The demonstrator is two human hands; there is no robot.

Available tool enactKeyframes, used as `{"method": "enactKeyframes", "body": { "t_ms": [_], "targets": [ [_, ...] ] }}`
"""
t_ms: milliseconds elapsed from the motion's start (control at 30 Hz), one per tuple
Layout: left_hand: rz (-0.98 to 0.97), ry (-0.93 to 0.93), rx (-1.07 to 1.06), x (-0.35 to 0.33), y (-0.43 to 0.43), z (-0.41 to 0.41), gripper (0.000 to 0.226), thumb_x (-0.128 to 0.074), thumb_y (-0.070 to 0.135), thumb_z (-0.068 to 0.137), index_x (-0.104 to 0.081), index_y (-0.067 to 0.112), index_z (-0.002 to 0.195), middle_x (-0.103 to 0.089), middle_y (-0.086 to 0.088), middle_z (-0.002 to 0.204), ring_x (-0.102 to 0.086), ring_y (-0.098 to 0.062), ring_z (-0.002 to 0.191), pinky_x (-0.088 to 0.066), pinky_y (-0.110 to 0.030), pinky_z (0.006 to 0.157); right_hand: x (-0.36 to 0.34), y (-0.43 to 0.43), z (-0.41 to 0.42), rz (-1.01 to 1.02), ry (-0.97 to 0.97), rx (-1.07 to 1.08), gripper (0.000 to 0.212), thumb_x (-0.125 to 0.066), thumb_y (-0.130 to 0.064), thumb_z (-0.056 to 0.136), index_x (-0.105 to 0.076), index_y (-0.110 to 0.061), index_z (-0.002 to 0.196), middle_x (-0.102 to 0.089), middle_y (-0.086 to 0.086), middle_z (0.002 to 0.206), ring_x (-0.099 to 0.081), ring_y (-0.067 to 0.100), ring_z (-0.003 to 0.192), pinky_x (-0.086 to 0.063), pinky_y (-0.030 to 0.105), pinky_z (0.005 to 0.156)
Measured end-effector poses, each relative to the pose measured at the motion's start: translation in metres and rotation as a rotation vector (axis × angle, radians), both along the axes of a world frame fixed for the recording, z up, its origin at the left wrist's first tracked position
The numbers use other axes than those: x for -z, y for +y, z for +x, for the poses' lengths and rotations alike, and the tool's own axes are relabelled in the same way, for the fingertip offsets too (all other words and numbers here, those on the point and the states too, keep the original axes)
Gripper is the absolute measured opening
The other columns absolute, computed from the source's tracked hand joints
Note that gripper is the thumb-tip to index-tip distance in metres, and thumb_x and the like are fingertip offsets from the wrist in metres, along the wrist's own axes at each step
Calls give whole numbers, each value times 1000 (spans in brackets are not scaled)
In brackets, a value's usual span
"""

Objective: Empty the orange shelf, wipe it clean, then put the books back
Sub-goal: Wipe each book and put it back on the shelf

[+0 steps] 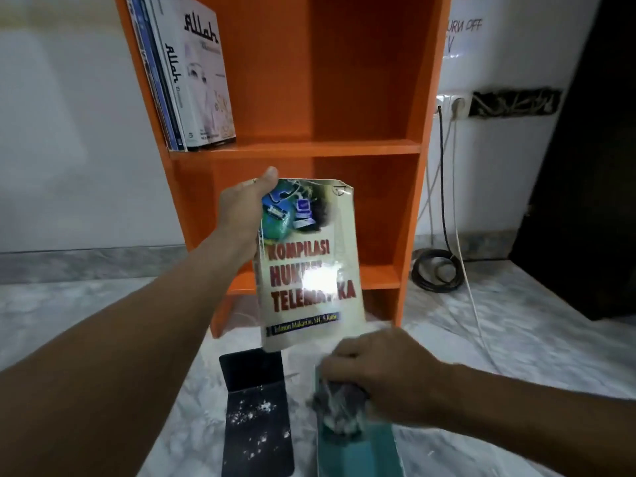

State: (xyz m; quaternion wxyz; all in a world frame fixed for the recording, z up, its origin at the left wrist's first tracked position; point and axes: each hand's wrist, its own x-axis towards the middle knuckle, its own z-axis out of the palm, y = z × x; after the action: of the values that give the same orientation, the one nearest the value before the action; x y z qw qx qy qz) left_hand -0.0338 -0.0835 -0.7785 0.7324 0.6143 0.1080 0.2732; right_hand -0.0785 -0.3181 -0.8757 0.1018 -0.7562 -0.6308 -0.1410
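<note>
The left hand [241, 211] grips a worn book titled "Kompilasi Hukum Telematika" [309, 270] by its spine edge, thumb on the top corner, holding it upright in the air in front of the orange shelf's [361, 80] lower compartment. The right hand [382, 366], blurred, is curled over a grey cloth [339, 404] and presses it on a teal book [358, 452] lying on the marble floor [103, 321] before the shelf. Beside that lies a black book [254, 407] speckled white. A row of books [192, 80] leans at the left end of the shelf's upper compartment.
</note>
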Motion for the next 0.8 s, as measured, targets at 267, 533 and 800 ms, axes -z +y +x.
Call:
{"method": "enactKeyframes", "body": {
  "t_ms": [267, 533, 800],
  "targets": [
    [49, 25, 61, 10, -2, 1, 33, -62, 33, 93, -69, 2, 102, -75, -17, 100, -71, -36, 93, -55, -47, 90, -119, 57, 57, 582, -68, 445, 55, -45, -17, 87, -46, -23, 142, -45, 9, 147, -44, 32, 131, -45, 52, 101],
    [-78, 15, -21, 20, 4, 17, 28, -67, 36, 91, -65, 9, 83, -77, -13, 90, -75, -34, 83, -58, -54, 85, 70, 17, 13, -364, 17, 138, 36, -55, -19, 87, -63, -24, 122, -58, 8, 134, -55, 31, 120, -54, 40, 83],
    [-69, 72, -31, 56, 10, 44, 26, -65, 35, 93, -61, 10, 86, -76, -12, 95, -75, -32, 87, -57, -52, 88, 125, 16, 75, -733, 941, 418, 63, -75, -16, 84, -43, -9, 138, -49, 11, 135, -53, 29, 116, -47, 35, 92]
  ]
}}
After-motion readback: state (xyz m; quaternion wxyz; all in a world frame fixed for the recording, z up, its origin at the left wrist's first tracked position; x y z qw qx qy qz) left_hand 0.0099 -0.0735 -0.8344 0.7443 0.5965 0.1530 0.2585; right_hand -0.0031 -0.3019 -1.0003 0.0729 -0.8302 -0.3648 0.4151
